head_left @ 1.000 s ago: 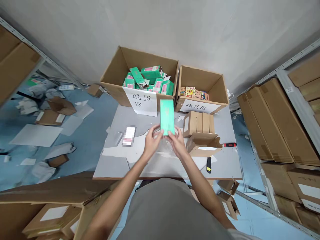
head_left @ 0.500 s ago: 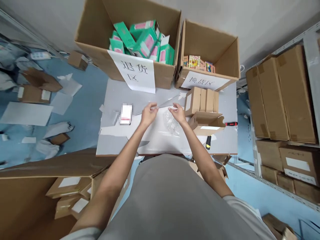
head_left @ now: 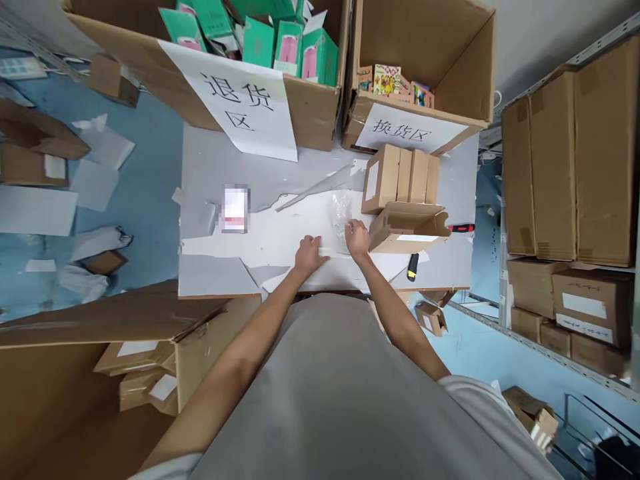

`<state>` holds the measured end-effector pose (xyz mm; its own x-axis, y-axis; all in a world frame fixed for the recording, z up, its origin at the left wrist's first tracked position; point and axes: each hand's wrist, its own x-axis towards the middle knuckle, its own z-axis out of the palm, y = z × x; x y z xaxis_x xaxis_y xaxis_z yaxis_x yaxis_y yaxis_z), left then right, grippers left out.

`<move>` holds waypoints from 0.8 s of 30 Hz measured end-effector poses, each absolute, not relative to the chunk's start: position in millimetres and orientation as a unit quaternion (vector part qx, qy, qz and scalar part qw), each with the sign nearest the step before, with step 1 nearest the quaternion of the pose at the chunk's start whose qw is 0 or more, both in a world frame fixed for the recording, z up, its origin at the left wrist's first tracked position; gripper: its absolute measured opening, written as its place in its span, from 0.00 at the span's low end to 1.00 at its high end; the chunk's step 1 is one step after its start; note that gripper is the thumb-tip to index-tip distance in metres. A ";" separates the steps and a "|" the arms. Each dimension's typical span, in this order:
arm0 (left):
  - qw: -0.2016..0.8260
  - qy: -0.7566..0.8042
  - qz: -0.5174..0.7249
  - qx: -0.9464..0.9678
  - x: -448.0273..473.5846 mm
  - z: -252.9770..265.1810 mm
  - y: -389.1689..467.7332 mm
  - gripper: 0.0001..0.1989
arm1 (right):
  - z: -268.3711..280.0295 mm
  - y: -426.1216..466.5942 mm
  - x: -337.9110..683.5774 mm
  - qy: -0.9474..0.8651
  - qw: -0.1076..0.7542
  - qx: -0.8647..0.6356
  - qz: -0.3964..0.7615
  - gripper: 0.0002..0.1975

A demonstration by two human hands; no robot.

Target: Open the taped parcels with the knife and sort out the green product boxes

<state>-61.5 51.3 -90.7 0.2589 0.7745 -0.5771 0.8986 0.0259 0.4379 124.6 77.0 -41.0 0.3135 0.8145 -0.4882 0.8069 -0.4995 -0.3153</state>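
Head view: left hand [head_left: 309, 255] is over the white sheet [head_left: 300, 223], right hand [head_left: 357, 239] by clear plastic [head_left: 341, 208]; I cannot tell either grip.

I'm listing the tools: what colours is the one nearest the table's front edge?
That tool is black and yellow, shown best in the head view.

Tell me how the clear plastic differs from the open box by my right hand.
The clear plastic is see-through; the open box is opaque brown cardboard. The plastic lies crumpled; the box has flat walls. The box looks bulkier than the plastic. Both are near your right hand.
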 end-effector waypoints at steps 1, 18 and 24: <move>0.373 0.598 -0.088 0.704 -56.6 -92.9 50.3 0.39 | -35.6 72.6 128.0 -0.507 0.038 -0.811 0.290 0.19; 0.379 0.551 -0.040 0.742 -37.4 -111.0 92.5 0.14 | 83.1 -17.2 218.0 -0.354 0.495 -0.770 0.191 0.25; 0.406 0.572 0.007 0.713 4.4 -106.6 131.8 0.31 | 102.9 -19.5 265.0 -0.329 0.519 -0.774 0.150 0.28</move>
